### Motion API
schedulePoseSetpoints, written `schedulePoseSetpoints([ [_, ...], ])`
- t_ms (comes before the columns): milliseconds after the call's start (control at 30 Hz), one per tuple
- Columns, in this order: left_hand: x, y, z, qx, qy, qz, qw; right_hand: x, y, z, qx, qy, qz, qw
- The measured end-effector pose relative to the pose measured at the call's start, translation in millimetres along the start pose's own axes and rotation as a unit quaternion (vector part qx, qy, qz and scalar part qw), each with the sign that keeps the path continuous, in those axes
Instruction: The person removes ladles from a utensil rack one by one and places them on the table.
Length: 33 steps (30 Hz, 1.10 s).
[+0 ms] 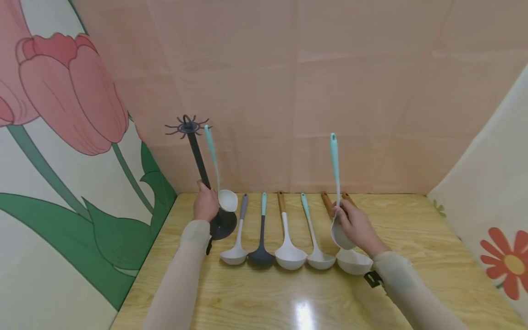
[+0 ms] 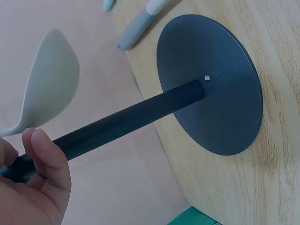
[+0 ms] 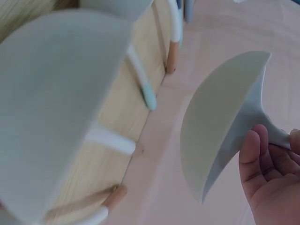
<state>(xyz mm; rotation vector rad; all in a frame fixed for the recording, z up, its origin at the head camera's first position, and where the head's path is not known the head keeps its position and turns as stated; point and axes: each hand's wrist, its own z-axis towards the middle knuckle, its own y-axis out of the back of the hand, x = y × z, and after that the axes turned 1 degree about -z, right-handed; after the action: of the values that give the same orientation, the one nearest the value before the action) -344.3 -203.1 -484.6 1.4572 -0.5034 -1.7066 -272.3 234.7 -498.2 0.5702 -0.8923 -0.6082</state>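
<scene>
My left hand [image 1: 205,204] grips the pole of a black utensil stand [image 1: 198,158], whose top spreads into several hooks. The stand leans to the left, its round base [image 2: 220,108] low over the wooden table. From a hook hangs a ladle with a mint handle [image 1: 211,145], its pale bowl [image 2: 52,77] beside my left fingers. My right hand [image 1: 358,224] pinches another pale ladle [image 3: 225,122] at the neck just above its bowl. That ladle is held upright over the table, its mint handle [image 1: 334,158] pointing up.
A row of ladles lies on the table [image 1: 255,298]: a grey-handled one [image 1: 234,255], a black-bowled one [image 1: 261,257], a white wooden-handled one [image 1: 290,256], a mint-handled one [image 1: 321,260] and a pale bowl [image 1: 354,262] below my right hand. A pink backdrop [image 1: 268,101] stands behind.
</scene>
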Motion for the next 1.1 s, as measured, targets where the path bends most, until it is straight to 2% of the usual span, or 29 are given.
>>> schedulePoseSetpoints([
  [133,0.9,-0.2,0.2,-0.01,-0.007,0.004,0.9999,-10,7,-3,-0.007,0.007,-0.017,1.0],
  [667,-0.5,0.5,-0.2,-0.005,0.001,0.0,1.0,-48,60,-11,-0.038,0.007,-0.086,0.996],
  [933,-1.3,0.3,-0.7,-0.003,-0.001,-0.002,1.0,-71,78,-18,-0.015,-0.019,-0.115,0.993],
  [1100,-0.9,-0.4,-0.8,-0.004,-0.003,0.005,1.0,-93,83,-25,0.022,-0.047,-0.126,0.991],
])
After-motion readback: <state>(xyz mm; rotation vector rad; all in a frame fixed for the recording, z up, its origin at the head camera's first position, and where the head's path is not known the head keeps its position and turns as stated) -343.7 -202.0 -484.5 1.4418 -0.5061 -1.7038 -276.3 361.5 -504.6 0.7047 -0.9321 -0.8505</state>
